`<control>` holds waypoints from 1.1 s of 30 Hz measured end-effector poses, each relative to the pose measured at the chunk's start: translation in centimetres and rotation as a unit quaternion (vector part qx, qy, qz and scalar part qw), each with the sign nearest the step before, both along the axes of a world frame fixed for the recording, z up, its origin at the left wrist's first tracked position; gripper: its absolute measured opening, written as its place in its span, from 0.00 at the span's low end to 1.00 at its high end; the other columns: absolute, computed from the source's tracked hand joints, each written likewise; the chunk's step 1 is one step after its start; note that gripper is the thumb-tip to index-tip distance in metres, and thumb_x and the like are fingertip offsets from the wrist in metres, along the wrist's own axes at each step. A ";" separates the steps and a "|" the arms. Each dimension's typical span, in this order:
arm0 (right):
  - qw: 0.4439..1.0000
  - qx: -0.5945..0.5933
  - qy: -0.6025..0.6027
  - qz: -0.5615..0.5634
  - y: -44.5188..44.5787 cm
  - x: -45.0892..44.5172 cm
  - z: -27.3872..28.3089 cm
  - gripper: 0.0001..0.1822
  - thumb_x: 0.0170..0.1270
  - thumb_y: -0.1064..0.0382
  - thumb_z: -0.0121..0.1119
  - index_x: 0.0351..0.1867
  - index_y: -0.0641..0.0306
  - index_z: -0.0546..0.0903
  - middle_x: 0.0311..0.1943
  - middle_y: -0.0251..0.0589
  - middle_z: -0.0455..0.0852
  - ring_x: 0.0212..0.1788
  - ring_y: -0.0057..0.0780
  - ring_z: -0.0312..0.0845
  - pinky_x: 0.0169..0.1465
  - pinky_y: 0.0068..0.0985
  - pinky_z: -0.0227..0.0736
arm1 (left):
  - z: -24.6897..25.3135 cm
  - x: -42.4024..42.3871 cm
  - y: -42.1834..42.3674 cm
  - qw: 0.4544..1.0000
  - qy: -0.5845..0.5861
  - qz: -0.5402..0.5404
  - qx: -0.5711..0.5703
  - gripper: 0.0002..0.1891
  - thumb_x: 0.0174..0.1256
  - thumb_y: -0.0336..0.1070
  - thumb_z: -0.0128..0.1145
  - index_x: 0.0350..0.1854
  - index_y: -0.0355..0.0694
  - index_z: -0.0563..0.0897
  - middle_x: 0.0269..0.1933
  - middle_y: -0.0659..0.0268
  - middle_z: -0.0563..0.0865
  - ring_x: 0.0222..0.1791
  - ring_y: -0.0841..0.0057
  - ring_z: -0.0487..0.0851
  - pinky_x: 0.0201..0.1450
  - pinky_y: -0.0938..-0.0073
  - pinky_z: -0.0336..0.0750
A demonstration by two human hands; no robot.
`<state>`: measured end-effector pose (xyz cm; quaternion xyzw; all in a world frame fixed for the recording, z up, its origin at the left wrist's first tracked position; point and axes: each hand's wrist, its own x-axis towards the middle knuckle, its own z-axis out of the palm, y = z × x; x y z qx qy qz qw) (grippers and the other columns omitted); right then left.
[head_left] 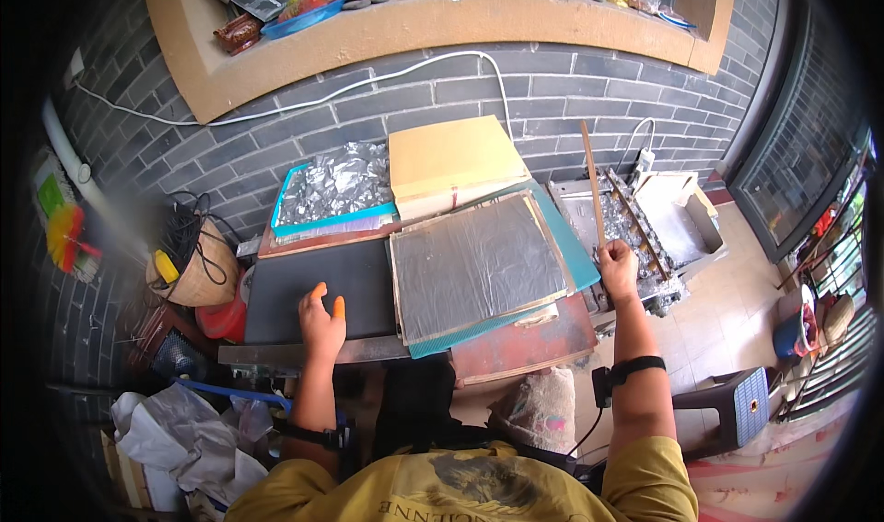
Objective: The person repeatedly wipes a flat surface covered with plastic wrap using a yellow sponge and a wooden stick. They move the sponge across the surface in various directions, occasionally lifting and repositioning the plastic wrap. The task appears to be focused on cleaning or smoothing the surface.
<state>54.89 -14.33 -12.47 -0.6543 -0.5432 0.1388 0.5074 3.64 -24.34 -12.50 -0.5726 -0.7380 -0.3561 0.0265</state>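
Observation:
My right hand (pixel 619 268) grips the lower end of a thin wooden strip (pixel 592 184), which points up toward the brick wall. Over a black pad (pixel 311 259) hovers my left hand (pixel 322 325), its fingers apart and nothing in it; orange finger cots cover two of its tips. Between my hands lies a stack of papers topped by a dark, wrinkled sheet (pixel 476 266). Teal corrugated sheets (pixel 577 253) stick out under that stack. Behind are a thick block with a yellow-tan top (pixel 456 156) and a turquoise tray (pixel 338 225) holding crumpled silvery foil pieces.
A reddish worn board (pixel 525 342) supports the stack's right side. To the right stand a metal frame littered with foil bits (pixel 666 288), an open carton (pixel 715 235) and a plastic stool (pixel 749 411). At left, a basket (pixel 197 280) holds black cables. A white cord (pixel 331 94) crosses the wall.

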 end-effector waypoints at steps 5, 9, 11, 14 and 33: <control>0.999 0.023 -0.018 -0.021 0.2 0.5 -0.6 0.08 0.48 0.67 0.65 0.28 0.68 0.79 0.19 0.44 0.82 0.21 0.33 0.78 0.30 0.31 0.73 | -0.4 -0.4 0.4 1.000 0.013 -0.010 0.023 0.22 0.59 0.35 0.63 0.54 0.32 0.76 0.50 0.53 0.81 0.54 0.56 0.74 0.61 0.61 0.68; 0.999 0.016 -0.019 -0.031 -0.1 0.3 -0.3 0.08 0.47 0.68 0.64 0.27 0.70 0.79 0.17 0.44 0.81 0.19 0.33 0.78 0.28 0.30 0.72 | -0.3 -0.1 0.0 0.996 0.070 0.008 0.054 0.23 0.58 0.35 0.62 0.55 0.32 0.75 0.56 0.47 0.78 0.63 0.51 0.69 0.67 0.58 0.63; 1.000 0.021 0.014 -0.005 0.0 0.5 -0.6 0.06 0.48 0.69 0.63 0.24 0.71 0.79 0.17 0.45 0.82 0.19 0.33 0.78 0.28 0.30 0.72 | 0.3 0.4 0.0 0.996 0.069 0.012 0.045 0.23 0.58 0.35 0.62 0.55 0.32 0.75 0.57 0.46 0.77 0.64 0.51 0.68 0.68 0.58 0.62; 1.000 0.011 -0.014 -0.016 0.1 0.7 -1.0 0.09 0.52 0.66 0.61 0.22 0.72 0.79 0.17 0.49 0.81 0.18 0.37 0.76 0.28 0.33 0.72 | 0.6 0.5 -0.2 0.997 0.067 0.018 0.033 0.24 0.58 0.36 0.62 0.56 0.31 0.74 0.58 0.46 0.77 0.66 0.51 0.67 0.69 0.58 0.61; 0.994 -0.105 -0.016 -0.015 -1.5 0.0 2.1 0.15 0.60 0.53 0.59 0.36 0.66 0.82 0.32 0.57 0.84 0.39 0.54 0.81 0.46 0.42 0.74 | -1.4 -1.4 0.8 0.997 0.076 0.015 0.007 0.23 0.60 0.33 0.62 0.57 0.31 0.75 0.58 0.47 0.77 0.62 0.52 0.70 0.68 0.56 0.61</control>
